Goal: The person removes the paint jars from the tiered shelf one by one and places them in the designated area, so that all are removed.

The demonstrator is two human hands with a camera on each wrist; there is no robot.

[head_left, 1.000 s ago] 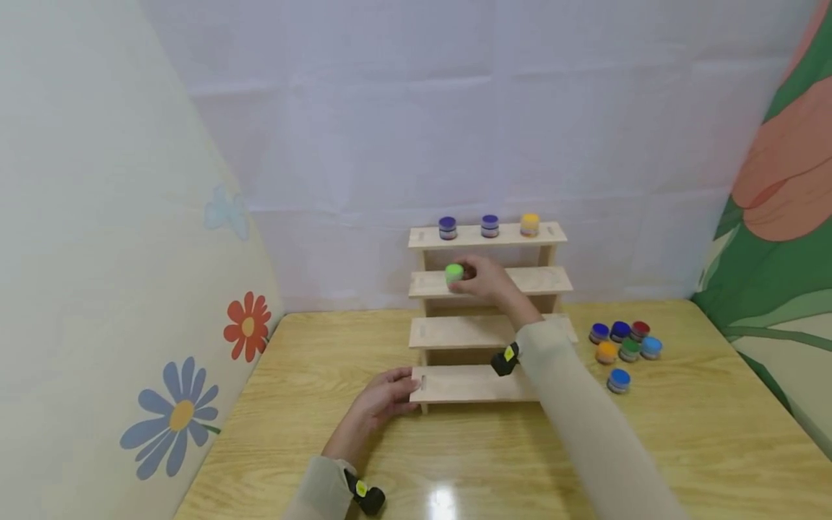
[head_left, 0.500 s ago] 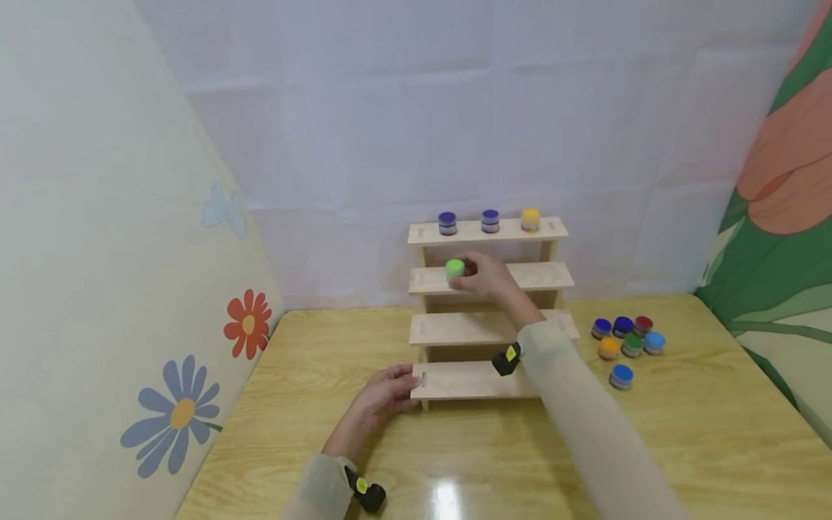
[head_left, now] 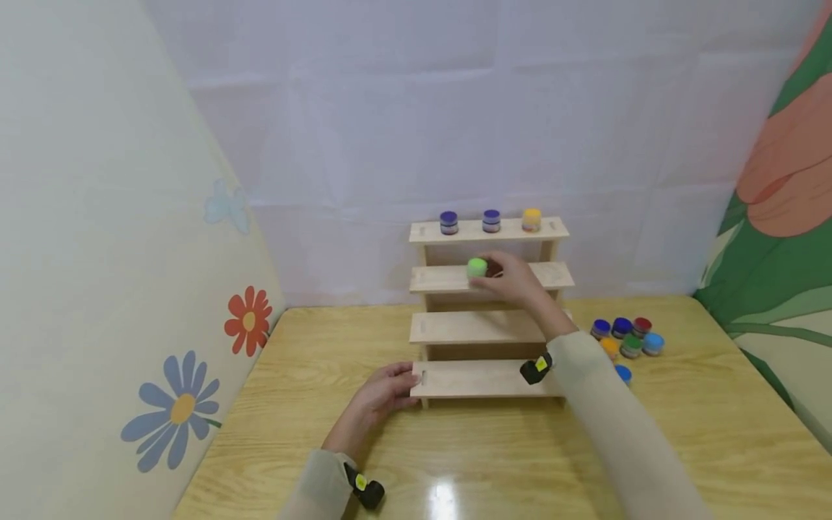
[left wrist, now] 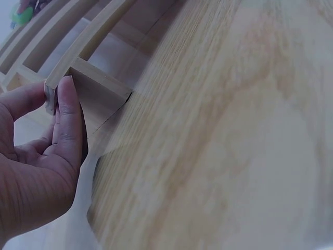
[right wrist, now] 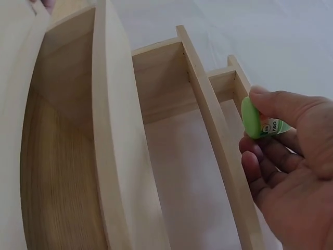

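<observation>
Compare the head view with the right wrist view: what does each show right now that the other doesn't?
Only the head view shows the three jars along the top board, the group of loose jars at right on the table, and the wall flowers.

Only the right wrist view shows the printed label on the green-lidded jar.

Both show the right hand pinching that jar, the stepped wooden shelf and the pale cloth behind.

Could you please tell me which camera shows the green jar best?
The right wrist view: the green jar appears large there, its lid and part of its label visible in the right hand. The head view shows it small, at the second-highest shelf; the left wrist view, only a blurred green patch at upper left.
</observation>
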